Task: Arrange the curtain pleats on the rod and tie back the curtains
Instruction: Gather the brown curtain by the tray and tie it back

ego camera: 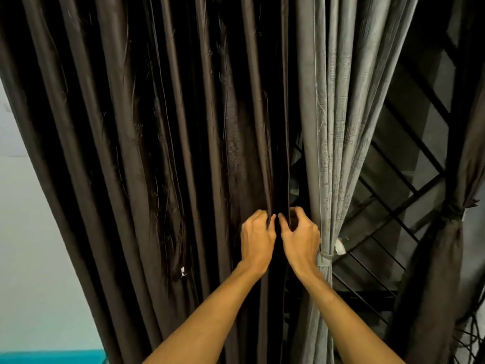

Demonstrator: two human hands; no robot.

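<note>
Dark brown curtain (131,153) across left and centre frame, right-edge folds pinched low at centre: left hand (256,239) curled on one fold, right hand (299,237) on the next. Just right, grey curtain (333,127) cinched by tie-back (323,259). Beyond, window grille (393,204).

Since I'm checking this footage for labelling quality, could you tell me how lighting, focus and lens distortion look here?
Head view, focus: the left hand and right hand are sharp.
Head view, light: the dark brown curtain sinks into near-black shadow between folds, the grey curtain shows clear texture, and there is no glare.
Head view, distortion: the wide-angle lens makes folds near the sides slant.
</note>
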